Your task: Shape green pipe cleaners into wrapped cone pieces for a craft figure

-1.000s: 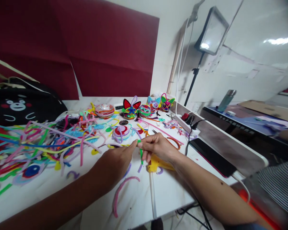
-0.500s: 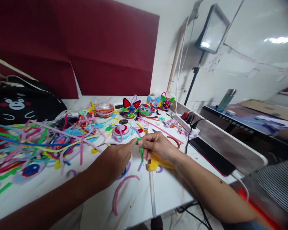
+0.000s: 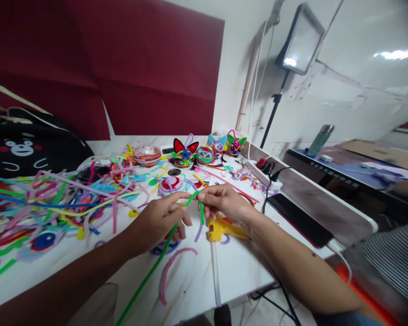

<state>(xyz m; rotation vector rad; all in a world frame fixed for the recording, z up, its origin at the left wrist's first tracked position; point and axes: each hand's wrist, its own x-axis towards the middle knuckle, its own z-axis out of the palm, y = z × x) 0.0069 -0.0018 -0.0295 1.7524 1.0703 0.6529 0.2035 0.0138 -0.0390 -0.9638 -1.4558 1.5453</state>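
Observation:
A long green pipe cleaner runs from the table's front edge up between my two hands, where it bends over and hangs down in a short end. My right hand pinches it at the bend. My left hand is beside the strand, fingers partly curled, the index finger reaching toward the bend. Below my right hand lies a yellow glue gun with a clear glue stick. A curved pink pipe cleaner rests nearer the front. Behind my left hand sits a round purple and red coil.
Many coloured pipe cleaners cover the left side. Decorated balls with ears stand at the back. On the right are a phone, a power strip and cables. Another person's striped clothing shows at far right.
My left hand has moved left and down, its fingers loosening. The green strand now shows as a long length trailing to the front edge, and its bend looks wider.

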